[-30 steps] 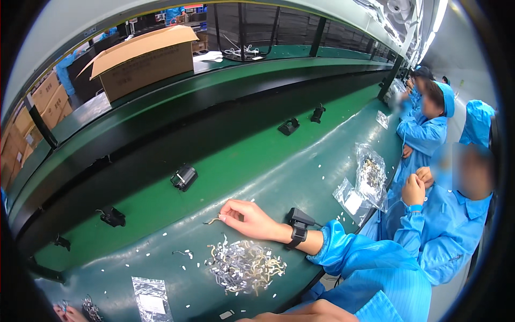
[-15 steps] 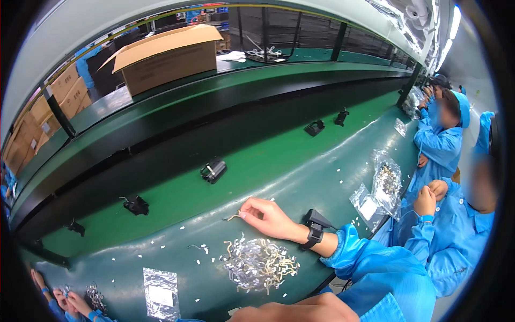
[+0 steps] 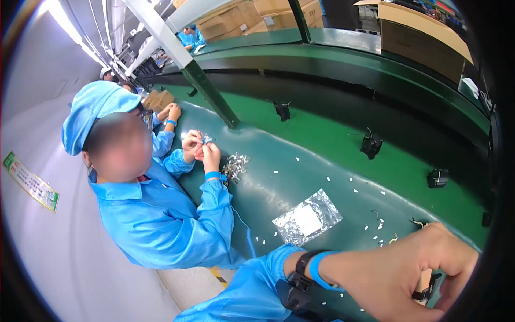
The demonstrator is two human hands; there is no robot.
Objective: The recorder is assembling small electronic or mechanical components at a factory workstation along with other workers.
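My left hand reaches in large at the lower right, a blue band and black strap on its wrist. Its fingers curl towards the thumb; whatever lies between their tips is hidden. Through the gap a strip of skin with a black strap shows, apparently my right wrist. The fingers of that hand are hidden behind the left one. A short thin cable pokes out just beyond my knuckles. Another loose cable and small white pieces lie beside my left hand on the green table.
A clear plastic bag with a white label lies left of my hand. A co-worker's hands work at the left, by a cable pile. Black plastic parts stand along the green strip behind. A green post rises at the table's far side.
My view has swung left, bringing the co-worker there close. My left hand has come up large in front. My right hand, earlier pinching a cable in plain sight, is now mostly covered.
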